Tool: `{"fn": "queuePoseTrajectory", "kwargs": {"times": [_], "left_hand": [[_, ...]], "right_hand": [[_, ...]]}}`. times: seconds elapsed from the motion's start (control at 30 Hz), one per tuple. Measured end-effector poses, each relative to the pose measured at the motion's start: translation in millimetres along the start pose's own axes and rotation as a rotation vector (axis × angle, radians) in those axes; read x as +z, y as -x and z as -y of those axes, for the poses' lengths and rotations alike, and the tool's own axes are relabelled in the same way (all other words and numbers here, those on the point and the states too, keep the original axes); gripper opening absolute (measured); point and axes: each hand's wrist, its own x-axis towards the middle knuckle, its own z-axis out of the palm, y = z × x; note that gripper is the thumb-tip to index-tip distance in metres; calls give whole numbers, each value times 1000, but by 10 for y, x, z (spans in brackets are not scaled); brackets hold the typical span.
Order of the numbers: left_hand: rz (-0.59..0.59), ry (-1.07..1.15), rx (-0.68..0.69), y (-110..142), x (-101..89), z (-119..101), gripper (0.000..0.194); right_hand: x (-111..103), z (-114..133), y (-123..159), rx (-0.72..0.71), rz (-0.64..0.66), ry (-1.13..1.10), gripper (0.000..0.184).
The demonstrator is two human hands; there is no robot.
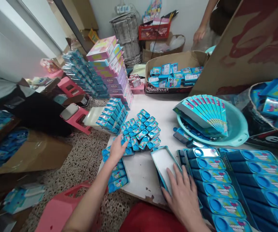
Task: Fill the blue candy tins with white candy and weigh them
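Red-clad lap [151, 219]: at the near table edge, between the forearms.
Right hand [183, 193]: palm down, fingers slightly spread, resting over the right side of a blue-rimmed tray [163, 159] with a white interior, on the table's near part.
Left hand [117, 149]: at the left edge of the clustered small blue containers [142, 133]; whether it pinches one cannot be told.
White tabletop [139, 180]: dark chipped patches near the front edge; filled rows [215, 176] on the right.
Turquoise basin [237, 130]: right rear of the table, bearing a fan of printed cards [206, 112].
Rear carton [170, 91]: open, filled with blue packs.
Box stack [116, 80]: pink and purple, tall, left of the carton.
Speckled floor [86, 154]: pink stools [66, 206] and a brown cardboard box [42, 156] on the left.
Back wall: bundled stack of paper [126, 38] beside a red basket [153, 32].
Co-worker's hand [200, 33]: beyond the rear carton, upper right.
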Motion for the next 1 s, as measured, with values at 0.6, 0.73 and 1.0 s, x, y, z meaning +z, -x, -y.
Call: {"fn": "queuePoseTrajectory", "kwargs": {"times": [0.6, 0.73, 1.0], "left_hand": [[356, -495, 302, -747, 926, -1268, 86], [296, -519, 316, -803, 922, -1359, 92], [249, -508, 378, -915, 745, -1504, 87]], "right_hand": [[-11, 4, -57, 79, -28, -69, 56], [-63, -67, 21, 63, -122, -86, 60], [-50, -37, 345, 130, -57, -109, 74]]}}
